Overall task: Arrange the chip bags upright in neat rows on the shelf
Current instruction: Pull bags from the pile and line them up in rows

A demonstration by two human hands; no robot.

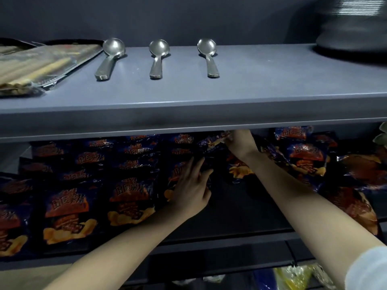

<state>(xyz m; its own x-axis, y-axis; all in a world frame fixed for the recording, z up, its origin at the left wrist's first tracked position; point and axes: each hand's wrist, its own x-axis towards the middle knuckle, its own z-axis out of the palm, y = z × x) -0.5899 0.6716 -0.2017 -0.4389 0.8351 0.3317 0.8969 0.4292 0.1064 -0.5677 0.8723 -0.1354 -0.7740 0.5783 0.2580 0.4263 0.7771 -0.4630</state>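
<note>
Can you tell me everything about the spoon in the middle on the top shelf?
The middle spoon looks like shiny silvery metal, with a round bowl and a short, thick handle. It lies flat on the grey upper shelf, bowl facing up and toward the back wall, handle pointing toward the front edge. It sits between two similar spoons, apart from both. Nothing touches it but the shelf, and neither hand is near it.

On the upper board [251,84] lie 3 metal spoons [158,59], side by side and apart, handles toward the camera. Left of them lies a clear packet [37,65] of pale sticks. A dark round object [351,28] stands far right.
</note>
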